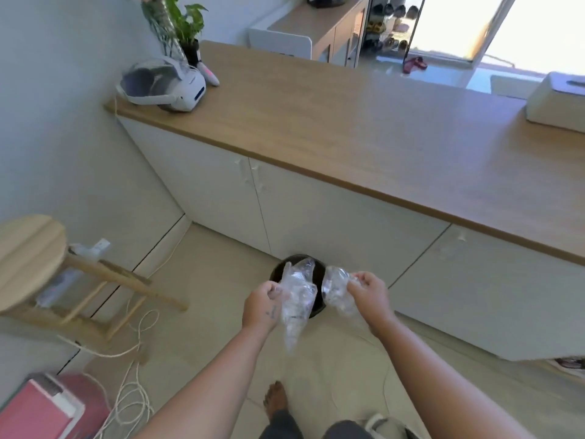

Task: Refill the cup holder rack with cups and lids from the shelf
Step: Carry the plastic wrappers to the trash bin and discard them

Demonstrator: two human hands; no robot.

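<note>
My left hand (264, 304) grips a crumpled clear plastic bag (296, 304) that hangs down past my wrist. In my right hand (367, 291) is a second crumpled clear plastic wrapper (335, 289), pinched at its top. Both hands hover side by side above a round black bin (278, 269) that stands on the tiled floor against the white cabinet. No cups, lids or cup holder rack show in this view.
A long wooden counter (364, 128) tops the white cabinets (332, 223). On it sit a white headset (164, 87), a potted plant (185, 30) and a white box (557, 103). A wooden stool (28, 264), loose white cables (133, 375) and a pink box (41, 410) lie left.
</note>
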